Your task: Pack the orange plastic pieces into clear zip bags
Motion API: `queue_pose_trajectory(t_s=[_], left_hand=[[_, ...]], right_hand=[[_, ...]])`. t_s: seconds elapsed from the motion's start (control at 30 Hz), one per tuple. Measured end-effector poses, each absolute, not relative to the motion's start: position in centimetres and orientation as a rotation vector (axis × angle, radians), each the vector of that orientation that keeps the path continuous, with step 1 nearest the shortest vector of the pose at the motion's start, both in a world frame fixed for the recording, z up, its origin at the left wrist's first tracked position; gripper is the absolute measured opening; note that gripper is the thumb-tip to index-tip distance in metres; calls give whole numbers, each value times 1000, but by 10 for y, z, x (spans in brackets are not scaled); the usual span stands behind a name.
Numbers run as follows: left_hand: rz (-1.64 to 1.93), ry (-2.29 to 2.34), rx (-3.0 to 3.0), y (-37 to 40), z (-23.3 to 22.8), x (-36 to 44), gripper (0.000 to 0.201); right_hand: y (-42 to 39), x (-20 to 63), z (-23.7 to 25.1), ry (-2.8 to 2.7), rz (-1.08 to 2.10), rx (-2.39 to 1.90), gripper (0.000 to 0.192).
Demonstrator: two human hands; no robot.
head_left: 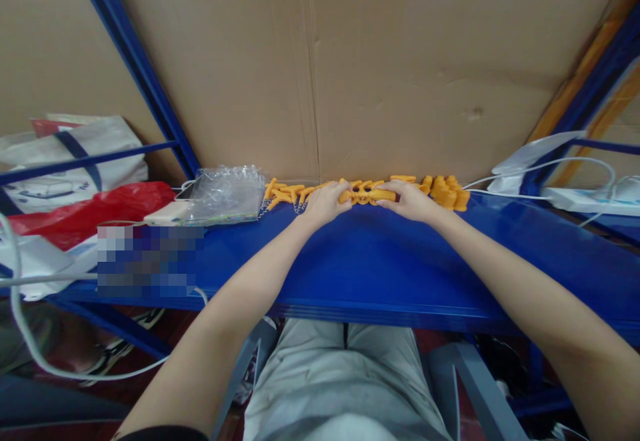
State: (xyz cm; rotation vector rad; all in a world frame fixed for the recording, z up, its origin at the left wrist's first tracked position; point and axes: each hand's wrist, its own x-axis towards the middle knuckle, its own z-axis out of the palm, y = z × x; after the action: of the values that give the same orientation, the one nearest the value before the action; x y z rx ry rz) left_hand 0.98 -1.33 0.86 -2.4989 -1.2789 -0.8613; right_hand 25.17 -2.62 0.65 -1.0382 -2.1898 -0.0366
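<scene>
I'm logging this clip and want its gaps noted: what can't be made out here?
- Head view: the small orange plastic pieces are too small to identify.
- Whether the left hand or right hand grips one: the fingers curl away, hiding contact.
- Pixelated patch on the blue metal shelf: blurred.
- Contents of the clear plastic bag: lost in glare.

Bare forearms, a dark sleeve edge [165, 434] at the left — light grey trousers [340, 388].
</scene>
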Motion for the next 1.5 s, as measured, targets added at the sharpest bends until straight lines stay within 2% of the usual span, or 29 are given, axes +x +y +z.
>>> queue_pose_trajectory(t_s=[0.1, 0.2, 0.3, 0.43, 0.53, 0.67, 0.8, 0.9, 1.03, 1.2, 1.33, 1.4, 1.5], left_hand=[[-901, -1282, -2483, -10, 7, 10, 29], [-927, -1274, -2465, -5, 5, 9, 26], [-961, -1262, -2457, -2, 3, 8, 26], [-1046, -1190, -2468, 1, 0, 7, 22], [-1115, -1178, -2455, 1, -2, 8, 20], [-1158, -1190, -2433, 1, -2, 9, 19], [-1144, -1217, -2420, 1, -3, 9, 20], [-1143, -1227, -2421, 1, -2, 8, 21], [-1159, -1227, -2416, 0, -1, 8, 20], [-1150, -1215, -2412, -2, -3, 9, 23], [-1152, -1213, -2410, -1, -4, 10, 21], [-1147, -1229, -2404, -1, -4, 10, 20], [-1148, -1238, -2397, 0, -3, 9, 20]], right_hand=[[-24, 254, 4, -2114, 145, -993, 43], [-22, 258, 4, -2008, 488, -964, 55], [-22, 262, 6, -1891, 801, -993, 48], [-29, 259, 12, -1732, 1013, -1036, 32], [-35, 251, 15, -1631, 1073, -1058, 25], [-38, 244, 17, -1541, 1095, -1110, 31], [-39, 248, 18, -1562, 1132, -1103, 19], [-41, 252, 20, -1584, 1185, -1060, 29], [-45, 248, 21, -1567, 1208, -1037, 17], [-43, 240, 21, -1527, 1147, -1207, 41], [-39, 242, 19, -1505, 1127, -1323, 52], [-39, 245, 19, -1534, 1159, -1317, 53], [-41, 251, 19, -1617, 1214, -1213, 38]])
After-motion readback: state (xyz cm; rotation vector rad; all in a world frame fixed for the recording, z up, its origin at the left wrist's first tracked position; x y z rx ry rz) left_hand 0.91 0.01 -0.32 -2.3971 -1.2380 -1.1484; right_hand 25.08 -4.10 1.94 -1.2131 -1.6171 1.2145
